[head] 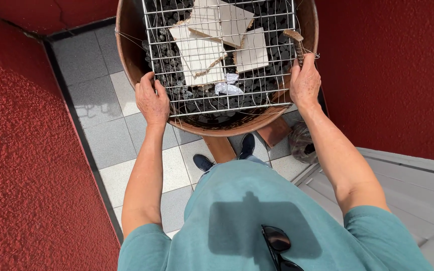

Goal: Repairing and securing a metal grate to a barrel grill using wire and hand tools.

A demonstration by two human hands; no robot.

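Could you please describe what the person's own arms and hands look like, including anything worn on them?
Both arms are bare from the short teal T-shirt sleeves down. The left hand and right hand wear no gloves; no watch, bracelet or ring is visible. Dark sunglasses hang at the shirt's neckline.

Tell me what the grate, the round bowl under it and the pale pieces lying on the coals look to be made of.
Grate: thin metal wire, silvery and shiny, crossed in a square mesh.
Grill bowl: probably steel, its rim and wall rusty brown and dull.
Pale pieces: likely cardboard; flat, cream faces with torn brown edges, resting on dark charcoal.
The left hand and right hand grip the grate's edges.
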